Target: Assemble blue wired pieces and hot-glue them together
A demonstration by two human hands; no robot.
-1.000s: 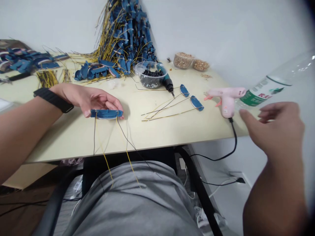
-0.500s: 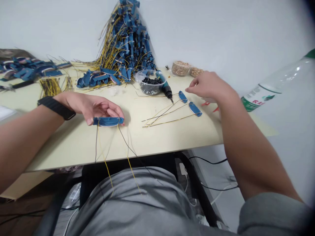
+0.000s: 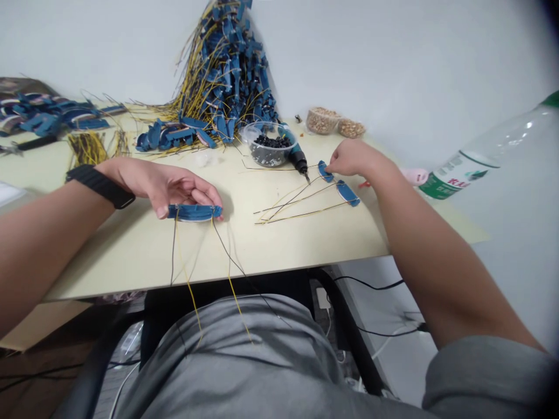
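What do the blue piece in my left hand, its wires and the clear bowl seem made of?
Blue piece: probably moulded plastic, low sheen, judging by its crisp ridges. Wires: likely metal inside thin black or yellow plastic insulation; the cores can't be made out. Clear bowl: probably thin, glossy plastic, since the contents show through its wall.

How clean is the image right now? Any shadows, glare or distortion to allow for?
Head view: soft shadows on the table beside the left hand; small bright highlights on the bottle; darkened right-hand corners; wide-angle stretching towards the edges; the held blue part's outline is readable, though its fine detail looks soft.
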